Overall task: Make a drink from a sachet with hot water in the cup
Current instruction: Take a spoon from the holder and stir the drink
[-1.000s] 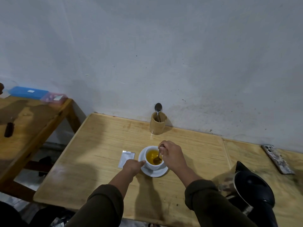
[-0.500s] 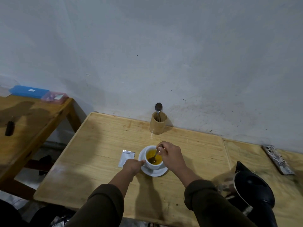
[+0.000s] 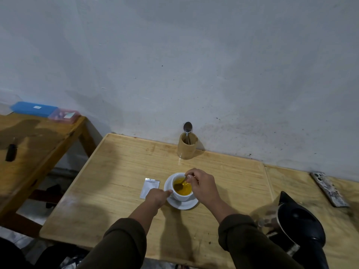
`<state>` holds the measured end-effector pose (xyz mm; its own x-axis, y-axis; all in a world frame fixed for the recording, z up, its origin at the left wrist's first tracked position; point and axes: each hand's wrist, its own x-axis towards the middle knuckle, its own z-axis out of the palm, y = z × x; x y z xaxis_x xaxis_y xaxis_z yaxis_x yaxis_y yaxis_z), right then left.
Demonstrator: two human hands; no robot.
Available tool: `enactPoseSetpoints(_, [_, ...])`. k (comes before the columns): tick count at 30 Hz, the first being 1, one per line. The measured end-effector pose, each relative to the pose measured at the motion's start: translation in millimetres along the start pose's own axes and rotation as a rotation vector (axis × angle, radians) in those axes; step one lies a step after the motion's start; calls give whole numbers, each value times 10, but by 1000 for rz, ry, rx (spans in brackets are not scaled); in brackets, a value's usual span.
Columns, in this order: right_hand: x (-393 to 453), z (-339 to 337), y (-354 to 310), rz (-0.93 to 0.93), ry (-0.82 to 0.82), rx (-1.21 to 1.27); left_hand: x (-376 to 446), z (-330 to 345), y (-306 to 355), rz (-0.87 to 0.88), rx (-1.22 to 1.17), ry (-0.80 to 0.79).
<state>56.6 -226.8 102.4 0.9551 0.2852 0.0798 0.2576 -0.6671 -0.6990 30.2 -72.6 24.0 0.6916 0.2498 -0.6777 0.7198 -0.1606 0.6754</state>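
Note:
A white cup [image 3: 182, 196] full of yellow drink stands on a white saucer [image 3: 182, 204] in the middle of the wooden table [image 3: 116, 191]. My right hand [image 3: 204, 187] pinches a spoon [image 3: 179, 185] whose bowl is dipped in the liquid. My left hand [image 3: 157, 197] is closed, its thumb against the cup's left side and the saucer rim. A silver sachet [image 3: 149, 188] lies flat just left of the cup, partly behind my left hand.
A black and steel kettle [image 3: 299, 226] stands at the right front. A bamboo holder [image 3: 186, 145] with a spoon is by the wall. A phone [image 3: 329, 189] lies far right. A second table [image 3: 29, 144] at left carries a blue box and a pink box.
The spoon's bowl has swept from the right side of the cup to the left side. My left hand has stayed on the cup.

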Motion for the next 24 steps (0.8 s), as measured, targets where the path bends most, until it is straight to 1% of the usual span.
enactPoseSetpoints(2, [13, -15, -12, 10, -6, 4, 23, 4, -10, -3, -15, 11])
enactPoseSetpoints(5, [35, -42, 2, 6, 16, -102, 15, -2, -12, 8, -22, 13])
enactPoseSetpoints(7, [40, -42, 17, -4, 47, -130, 14, -8, -10, 3, -14, 3])
enactPoseSetpoints(10, [20, -15, 18, -2, 61, -111, 28, -7, -11, -10, -8, 19])
enactPoseSetpoints(15, [-13, 14, 14, -40, 22, 0, 12, -13, -1, -21, -2, 6])
enactPoseSetpoints(18, [4, -1, -6, -10, 0, 14, 10, -19, 7, -23, -10, 25])
enactPoseSetpoints(24, [58, -8, 11, 16, 57, -127, -10, -31, 10, -1, -6, 6])
